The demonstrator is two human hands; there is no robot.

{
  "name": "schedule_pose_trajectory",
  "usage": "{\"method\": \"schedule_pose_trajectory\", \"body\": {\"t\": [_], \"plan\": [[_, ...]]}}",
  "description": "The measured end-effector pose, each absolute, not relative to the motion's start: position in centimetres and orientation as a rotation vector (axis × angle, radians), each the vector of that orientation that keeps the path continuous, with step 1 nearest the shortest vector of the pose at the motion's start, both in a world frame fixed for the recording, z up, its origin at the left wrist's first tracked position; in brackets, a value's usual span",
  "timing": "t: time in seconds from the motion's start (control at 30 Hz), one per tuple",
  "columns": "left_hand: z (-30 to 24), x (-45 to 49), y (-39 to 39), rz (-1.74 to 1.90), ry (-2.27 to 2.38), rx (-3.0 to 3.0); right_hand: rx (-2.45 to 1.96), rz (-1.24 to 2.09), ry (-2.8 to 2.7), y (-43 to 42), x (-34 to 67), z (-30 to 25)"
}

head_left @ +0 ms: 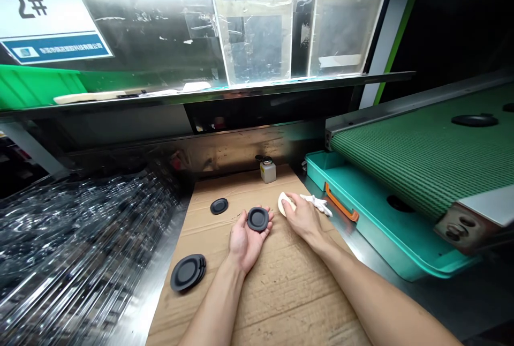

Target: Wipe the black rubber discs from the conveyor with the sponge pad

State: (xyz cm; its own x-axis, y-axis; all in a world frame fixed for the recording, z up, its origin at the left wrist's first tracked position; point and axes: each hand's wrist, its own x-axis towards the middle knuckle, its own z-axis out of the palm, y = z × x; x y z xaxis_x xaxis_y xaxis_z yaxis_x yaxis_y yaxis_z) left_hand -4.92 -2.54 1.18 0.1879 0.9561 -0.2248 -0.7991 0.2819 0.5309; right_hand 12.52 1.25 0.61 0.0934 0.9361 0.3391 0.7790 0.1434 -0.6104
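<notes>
A black round rimmed disc (257, 219) rests on the upturned palm and fingers of my left hand (246, 241). My right hand (302, 216) grips a whitish round pad (286, 204) against the cardboard sheet (289, 281), just right of that disc. Another black disc (219, 206) lies flat to the left, farther back. Nearer to me, a small overlapping stack of black discs (188, 273) sits at the cardboard's left edge. Behind my hands stands a small white bottle (267, 170) with a dark metal top. White gloves (317, 204) lie just beyond my right hand.
On the right, a teal tray (405, 255) with an orange handle (340, 204) sits below a green conveyor belt (421, 148) carrying black discs. Clear plastic bags (80, 244) heap up on the left. A metal shelf (249, 90) crosses behind, holding a green bin (38, 87).
</notes>
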Motion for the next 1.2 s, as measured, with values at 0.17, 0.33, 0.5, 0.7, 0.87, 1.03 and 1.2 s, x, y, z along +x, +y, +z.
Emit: {"method": "schedule_pose_trajectory", "body": {"t": [0.17, 0.33, 0.5, 0.7, 0.87, 1.03, 1.2], "plan": [[1.8, -5.2, -3.0, 1.242, 0.546, 0.397, -1.679, 0.287, -1.749, 1.2, 12.0, -0.1], [2.2, -3.7, -3.7, 1.512, 0.837, 0.798, -1.686, 0.281, -1.76, 1.3, 12.1, -0.1], [3.3, -2.1, -5.3, 1.63, 0.921, 1.123, -1.705, 0.299, -1.768, 1.2, 12.2, 0.1], [4.3, -1.6, -6.1, 1.647, 0.862, 0.988, -1.714, 0.295, -1.776, 1.2, 12.2, 0.2], [4.1, -1.5, -6.1, 1.635, 0.894, 1.057, -1.711, 0.325, -1.779, 1.3, 12.3, 0.1], [3.6, -1.9, -5.8, 1.63, 0.883, 1.004, -1.726, 0.298, -1.785, 1.3, 12.3, 0.1], [1.8, -3.8, -4.7, 1.405, 1.138, 1.28, -1.735, 0.288, -1.793, 1.4, 12.3, -0.1]]}}
